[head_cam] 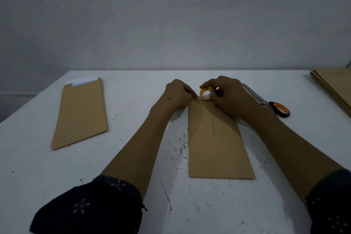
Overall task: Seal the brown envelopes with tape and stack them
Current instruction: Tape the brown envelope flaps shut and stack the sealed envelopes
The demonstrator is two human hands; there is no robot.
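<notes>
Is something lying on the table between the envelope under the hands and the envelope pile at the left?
Nothing visible blocks it: only bare table lies between the envelope and the pile.

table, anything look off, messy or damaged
Yes. The white table is chipped and speckled dark beside the middle envelope. A shiny smear lies right of the left envelope stack, where white paper pokes out the top.
</notes>
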